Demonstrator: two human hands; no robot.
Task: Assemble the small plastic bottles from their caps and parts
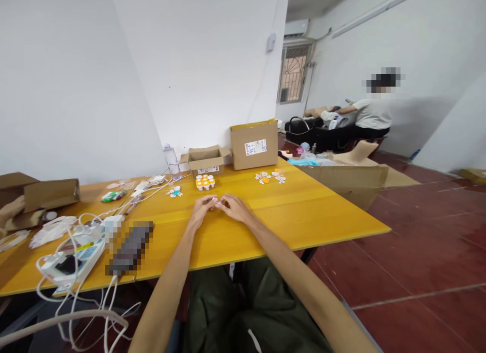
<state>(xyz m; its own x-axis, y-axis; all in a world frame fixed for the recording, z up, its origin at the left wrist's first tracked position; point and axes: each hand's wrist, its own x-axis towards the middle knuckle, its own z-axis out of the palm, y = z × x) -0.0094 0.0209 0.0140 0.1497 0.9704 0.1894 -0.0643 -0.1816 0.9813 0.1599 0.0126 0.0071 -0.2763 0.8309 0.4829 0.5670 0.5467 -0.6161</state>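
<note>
My left hand (203,207) and my right hand (232,207) meet over the yellow tabletop (296,211). Between their fingertips is a small whitish piece (216,201), mostly covered, so its kind does not show. Both hands are closed on it. Just beyond my left hand stands a tight cluster of small jars with white and orange-yellow parts (205,182). Left of that cluster lies a little heap of white and teal pieces (174,191). Farther right, past my right hand, white and orange round pieces (270,177) are scattered.
Against the wall stand an open carton (207,163), a taller cardboard box (254,145) and a clear bottle (171,160). A power strip (81,257) with tangled cables and a dark phone-like slab (129,247) lie left. Another person (374,112) sits at the far right.
</note>
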